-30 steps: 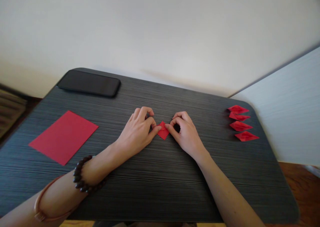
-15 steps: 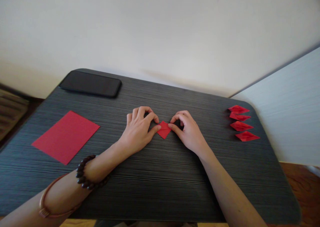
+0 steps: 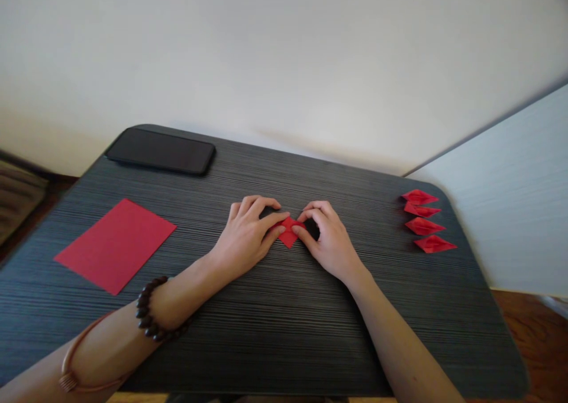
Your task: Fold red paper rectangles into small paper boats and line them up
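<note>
A small folded red paper (image 3: 289, 237) lies at the middle of the dark table, one corner pointing toward me. Its left side is pinched between the thumb and index finger of my left hand (image 3: 248, 228), which wears a dark bead bracelet on the wrist. On the opposite side, my right hand (image 3: 331, 240) grips the paper with thumb and curled index finger. Both sets of fingertips cover the paper's side corners, so those folds are partly hidden.
To the left lies a flat stack or sheet of red paper (image 3: 116, 246). A black phone (image 3: 162, 150) rests at the table's back left. Several folded red paper pieces (image 3: 425, 226) line the right side. Behind the dark table (image 3: 275, 344) rises a pale wall (image 3: 284, 54).
My fingers have closed in farther over the paper's sides, and its side flaps look lifted or bent. The other things have barely shifted with the camera view.
</note>
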A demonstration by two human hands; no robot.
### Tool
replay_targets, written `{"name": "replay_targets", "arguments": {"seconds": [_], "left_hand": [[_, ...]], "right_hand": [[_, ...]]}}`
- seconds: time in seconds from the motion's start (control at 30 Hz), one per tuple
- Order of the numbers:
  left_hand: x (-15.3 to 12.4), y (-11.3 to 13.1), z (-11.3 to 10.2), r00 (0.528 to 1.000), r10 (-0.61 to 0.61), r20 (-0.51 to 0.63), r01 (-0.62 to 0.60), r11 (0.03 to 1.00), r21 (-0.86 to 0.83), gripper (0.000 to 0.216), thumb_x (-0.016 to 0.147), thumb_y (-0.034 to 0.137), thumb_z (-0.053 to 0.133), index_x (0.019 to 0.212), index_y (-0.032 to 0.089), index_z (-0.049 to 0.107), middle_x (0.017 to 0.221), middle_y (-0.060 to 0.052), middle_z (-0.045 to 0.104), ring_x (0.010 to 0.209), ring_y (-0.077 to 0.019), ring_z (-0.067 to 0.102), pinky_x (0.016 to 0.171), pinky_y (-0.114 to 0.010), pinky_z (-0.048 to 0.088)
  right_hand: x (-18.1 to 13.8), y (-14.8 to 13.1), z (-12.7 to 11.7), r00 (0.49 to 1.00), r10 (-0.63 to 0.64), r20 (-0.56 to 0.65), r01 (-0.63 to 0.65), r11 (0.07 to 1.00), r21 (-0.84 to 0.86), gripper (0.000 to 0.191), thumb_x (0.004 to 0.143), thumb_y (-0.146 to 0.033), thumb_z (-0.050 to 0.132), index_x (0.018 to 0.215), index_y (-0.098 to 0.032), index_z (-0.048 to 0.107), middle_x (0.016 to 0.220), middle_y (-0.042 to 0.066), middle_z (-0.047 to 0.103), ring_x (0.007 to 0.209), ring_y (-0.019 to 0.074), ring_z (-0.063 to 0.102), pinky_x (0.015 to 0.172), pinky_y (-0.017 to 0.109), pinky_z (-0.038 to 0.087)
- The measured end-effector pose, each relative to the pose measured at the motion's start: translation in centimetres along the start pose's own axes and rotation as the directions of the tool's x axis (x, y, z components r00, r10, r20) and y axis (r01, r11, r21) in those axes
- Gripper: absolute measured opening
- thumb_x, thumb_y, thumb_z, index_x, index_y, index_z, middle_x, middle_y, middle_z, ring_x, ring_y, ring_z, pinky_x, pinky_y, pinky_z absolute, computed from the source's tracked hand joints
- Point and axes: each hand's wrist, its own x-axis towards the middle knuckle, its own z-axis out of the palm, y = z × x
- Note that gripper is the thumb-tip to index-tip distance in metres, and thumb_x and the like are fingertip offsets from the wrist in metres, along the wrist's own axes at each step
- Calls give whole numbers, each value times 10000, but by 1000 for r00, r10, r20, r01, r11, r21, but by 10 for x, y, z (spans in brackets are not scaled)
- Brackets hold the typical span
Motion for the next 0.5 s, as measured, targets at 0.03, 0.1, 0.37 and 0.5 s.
{"name": "replay_targets", "arguments": {"seconds": [0.03,0.1,0.37,0.5], "left_hand": [[0,0,0,1000,7,-6,-7,1000,-11,264,926,308,478,1139,272,630,1209,-51,556,1123,-248,441,889,-421,367],[1,-1,1,1000,25,-13,-25,999,-45,249,919,309,494,1117,257,635,1201,-46,571,1113,-244,451,894,-420,372],[6,1,-5,998,1,59,21,923,-385,193,913,273,488,1035,217,626,985,-17,683,924,-172,583,858,-318,442],[7,3,-10,977,-168,131,213,807,-551,235,869,360,544,1026,213,639,965,-13,710,828,-160,644,762,-271,491]], "right_hand": [[0,0,-1,1000,1,4,-1,1000,17,89,856,-284,598,890,-207,569,1021,62,549,961,190,548,879,343,439],[0,1,-1,1000,-2,9,2,999,49,75,851,-273,607,871,-213,567,1030,52,570,976,186,551,884,342,430],[-2,0,-1,998,58,24,-60,994,95,123,850,-327,605,897,-218,572,805,7,632,703,153,537,683,302,422],[-3,-3,-3,998,41,49,-46,994,99,181,891,-365,541,831,-216,625,700,-2,644,650,147,552,668,301,407]]}}
